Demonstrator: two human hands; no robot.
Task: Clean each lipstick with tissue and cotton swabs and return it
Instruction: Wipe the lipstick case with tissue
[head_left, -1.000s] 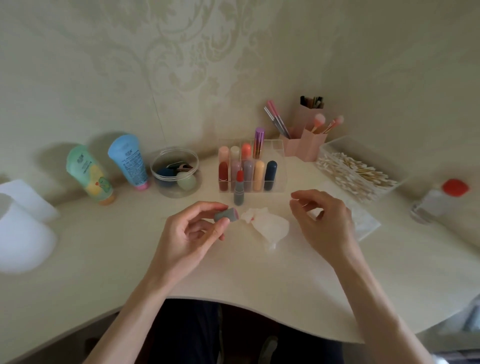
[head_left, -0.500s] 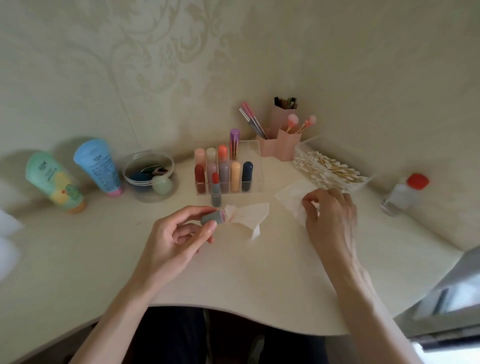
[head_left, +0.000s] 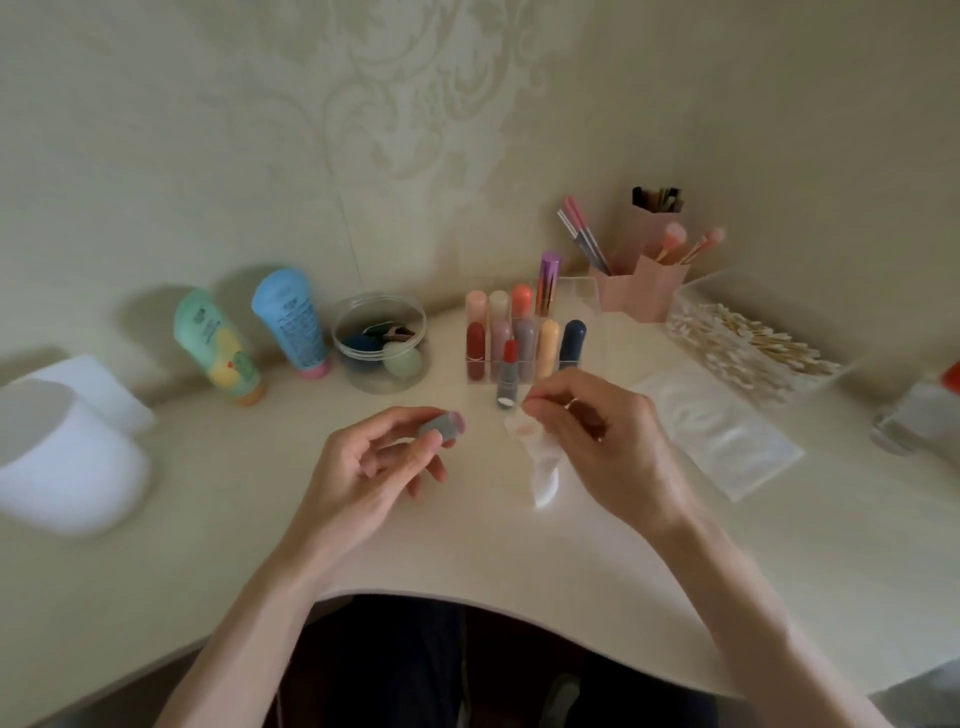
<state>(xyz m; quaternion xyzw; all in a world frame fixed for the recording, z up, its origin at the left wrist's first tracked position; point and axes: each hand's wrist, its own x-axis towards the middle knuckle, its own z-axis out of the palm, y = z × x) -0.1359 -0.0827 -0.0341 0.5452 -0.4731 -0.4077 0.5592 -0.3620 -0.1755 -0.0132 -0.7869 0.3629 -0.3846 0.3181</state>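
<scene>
My left hand (head_left: 374, 462) grips a small grey lipstick cap (head_left: 441, 425) with its pinkish open end turned right. The cap's lipstick (head_left: 507, 375), a grey base with a red bullet, stands uncapped in front of the clear organizer (head_left: 589, 332), which holds several capped lipsticks. My right hand (head_left: 602, 441) hovers over a crumpled, stained tissue (head_left: 543, 465), fingertips pinched on what looks like a thin cotton swab (head_left: 571, 402), mostly hidden. The clear box of cotton swabs (head_left: 748, 348) sits at the right, with a flat tissue pack (head_left: 722, 431) in front of it.
A green tube (head_left: 218, 348), a blue tube (head_left: 291, 317) and a clear jar of sponges (head_left: 382, 343) stand at the back left. A pink brush holder (head_left: 644, 280) is behind the organizer. A red-capped bottle (head_left: 919, 415) sits far right, a white rounded object (head_left: 62, 452) far left.
My right hand went out to the swab box and tissue pack, then came back over the crumpled tissue with fingertips pinched. My left hand kept holding the grey cap.
</scene>
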